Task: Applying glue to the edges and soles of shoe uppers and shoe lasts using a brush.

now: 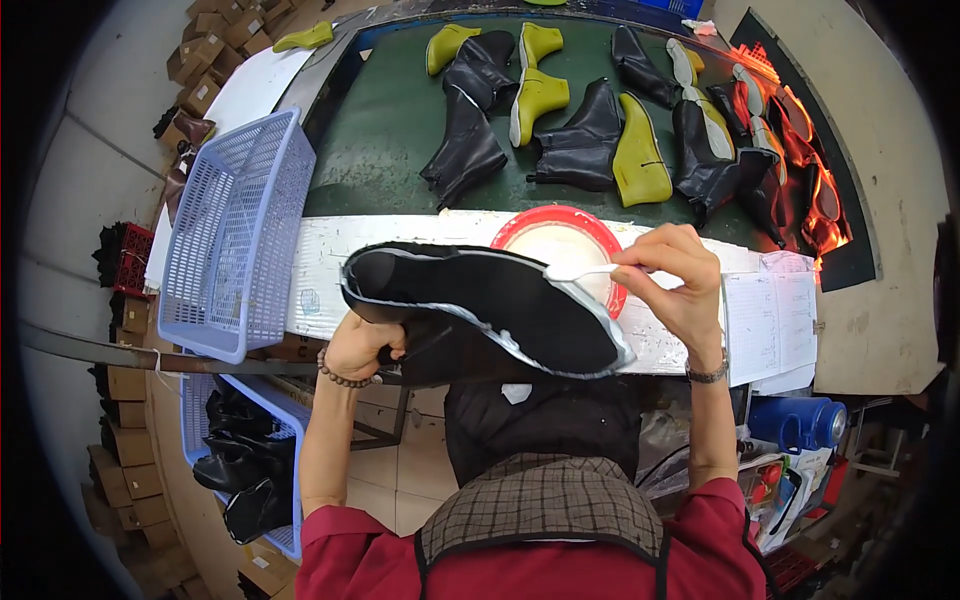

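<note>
In my left hand [362, 347] is a black boot [445, 285], its sole-side turned up towards me. Fingers wrap round it near the heel end. A white, glue-like coat runs along the rim of its black bottom, and its shaft is mostly hidden below. Pinched in my right hand [680, 283] is a thin white brush [578, 270]; its tip rests on the boot's edge nearer the toe. Just behind the boot, a red-rimmed bowl [612, 235] contains a whitish liquid and is partly covered by the boot and brush.
On the green conveyor belt [375, 130] lie several black boots [580, 140] and yellow-green soles [642, 155], some under a red-glowing heater [810, 150] at the right. A blue basket [240, 230] stands at left; another basket [290, 410] below it contains black boots. Written papers [770, 320] lie right.
</note>
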Demonstrator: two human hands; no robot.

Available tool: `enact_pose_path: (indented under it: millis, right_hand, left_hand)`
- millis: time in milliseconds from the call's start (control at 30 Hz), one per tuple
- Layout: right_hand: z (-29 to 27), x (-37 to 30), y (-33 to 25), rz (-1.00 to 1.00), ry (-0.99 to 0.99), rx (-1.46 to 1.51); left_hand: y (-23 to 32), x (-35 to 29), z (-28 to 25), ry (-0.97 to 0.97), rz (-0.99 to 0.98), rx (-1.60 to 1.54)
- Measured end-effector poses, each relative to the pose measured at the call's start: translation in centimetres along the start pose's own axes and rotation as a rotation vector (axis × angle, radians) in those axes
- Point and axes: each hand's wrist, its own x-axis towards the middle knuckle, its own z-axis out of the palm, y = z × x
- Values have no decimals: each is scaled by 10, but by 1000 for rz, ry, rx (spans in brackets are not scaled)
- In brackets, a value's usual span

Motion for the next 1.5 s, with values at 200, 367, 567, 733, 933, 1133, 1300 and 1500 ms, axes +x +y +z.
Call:
enact_pose_path:
  millis: [200, 367, 567, 733, 933, 1133, 1300, 1500]
  right_hand:
    - [8, 20, 2, -73, -73, 28]
    - [11, 34, -4, -140, -141, 32]
    - [16, 47, -3, -158, -269, 44]
    - [33, 55, 0, -136, -329, 92]
    - [47, 66, -1, -266, -236, 131]
    - [40, 38, 31, -105, -174, 116]
    - [41, -32, 112, 589, 208, 255]
    - [77, -103, 142, 787, 292, 376]
  left_hand:
    - [-2, 4, 18, -57, -93, 74]
    - [2, 4, 33, -117, -183, 129]
    - [2, 7, 45, -208, -270, 139]
    - [-3, 7, 57, -268, -339, 154]
    - [-10, 16, 52, -361, -402, 155]
    - [-11, 9, 21, -137, -290, 26]
    - [-17, 27, -45, 125, -113, -491]
    - [15, 101, -88, 460, 69, -329]
